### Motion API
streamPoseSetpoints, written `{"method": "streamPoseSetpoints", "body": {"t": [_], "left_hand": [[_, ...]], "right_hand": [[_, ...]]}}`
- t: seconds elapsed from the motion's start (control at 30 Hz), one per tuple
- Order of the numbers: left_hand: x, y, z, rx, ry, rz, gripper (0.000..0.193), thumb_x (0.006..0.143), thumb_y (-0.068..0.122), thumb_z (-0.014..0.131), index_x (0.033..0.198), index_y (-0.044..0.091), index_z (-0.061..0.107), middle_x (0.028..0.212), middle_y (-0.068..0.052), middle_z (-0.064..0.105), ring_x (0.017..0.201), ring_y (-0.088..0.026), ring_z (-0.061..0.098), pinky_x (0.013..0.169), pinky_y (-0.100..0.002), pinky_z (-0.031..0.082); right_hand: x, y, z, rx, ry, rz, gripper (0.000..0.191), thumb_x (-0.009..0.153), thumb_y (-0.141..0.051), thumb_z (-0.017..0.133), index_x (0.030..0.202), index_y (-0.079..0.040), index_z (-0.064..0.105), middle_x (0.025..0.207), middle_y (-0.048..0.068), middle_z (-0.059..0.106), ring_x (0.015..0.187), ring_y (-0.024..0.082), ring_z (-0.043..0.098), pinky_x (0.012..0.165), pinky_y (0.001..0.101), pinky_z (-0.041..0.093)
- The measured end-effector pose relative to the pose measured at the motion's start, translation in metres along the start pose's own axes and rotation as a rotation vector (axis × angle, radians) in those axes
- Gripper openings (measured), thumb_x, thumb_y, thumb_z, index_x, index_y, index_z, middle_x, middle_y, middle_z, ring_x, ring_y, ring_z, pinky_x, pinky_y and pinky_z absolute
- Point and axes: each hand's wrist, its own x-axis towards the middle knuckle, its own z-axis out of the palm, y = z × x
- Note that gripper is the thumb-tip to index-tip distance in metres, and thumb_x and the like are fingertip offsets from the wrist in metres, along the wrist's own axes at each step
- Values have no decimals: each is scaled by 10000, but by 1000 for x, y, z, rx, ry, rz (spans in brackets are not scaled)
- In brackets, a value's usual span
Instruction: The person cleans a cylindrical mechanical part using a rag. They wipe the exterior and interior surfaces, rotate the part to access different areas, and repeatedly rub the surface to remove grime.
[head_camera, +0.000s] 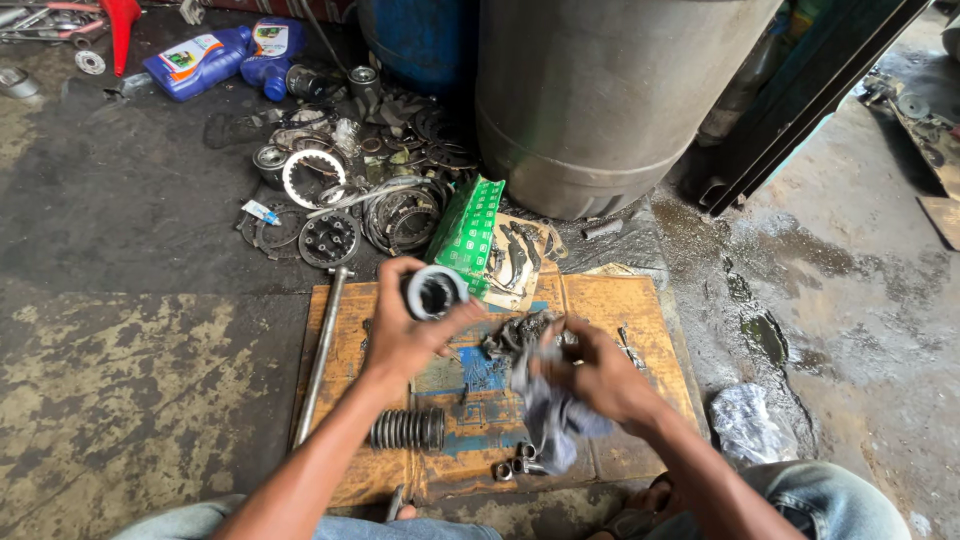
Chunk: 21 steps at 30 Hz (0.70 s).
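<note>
A person is sitting on the oil-stained concrete floor (140, 380) of a workshop, working over a worn wooden board (640, 330) laid flat in front of the knees. The left hand (400, 335) is gripping a round metal cup-shaped part (434, 292), fingers and thumb clamped around its outer wall, its dark hollow mouth facing the camera; the part is being held just above the board's far edge, at about 11 o'clock from the board's middle. The right hand (600, 375) is closing on a crumpled grey rag (545, 415), which is hanging down toward the board's near edge, with a greasy dark metal piece (520, 330) sitting just beyond the fingertips at 12 o'clock from that hand.

Resting on the board at 7 o'clock is a ribbed black rubber boot (408, 428), and a few small nuts (515, 467) are lying at 6 o'clock near the rag's lower end. A long steel rod (322, 350) is lying along the board's left edge. Beyond the board, at 12 o'clock, a green carton (468, 232) is leaning beside loose brackets, while clutch plates and rings (330, 238) are scattered at 11 o'clock. Two blue oil bottles (200, 62) are lying farther off at 10 o'clock, and a large grey drum (600, 100) is standing at 1 o'clock. A crumpled clear plastic bag (745, 425) is lying at 3 o'clock by the person's right knee.
</note>
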Motion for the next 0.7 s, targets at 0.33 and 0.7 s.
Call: {"method": "streamPoseSetpoints", "body": {"t": [0.33,0.7], "left_hand": [[5,8,-16,-146,-70,-32,722,660,322,896,1179,138,428,916,-112,652,561,-150,624,427,-297,559],[11,-3,-21,-152,-358,282,962,458,301,941,1266,172,436,1154,-128,652,1082,-294,714,852,-486,620]], "right_hand": [[0,65,14,-1280,-198,73,185,967,-269,577,941,-114,673,892,145,715,783,250,697,681,402,546],[15,115,6,-1369,-143,-3,153,798,-113,661,940,-87,710,918,77,697,727,211,640,475,290,495]]}}
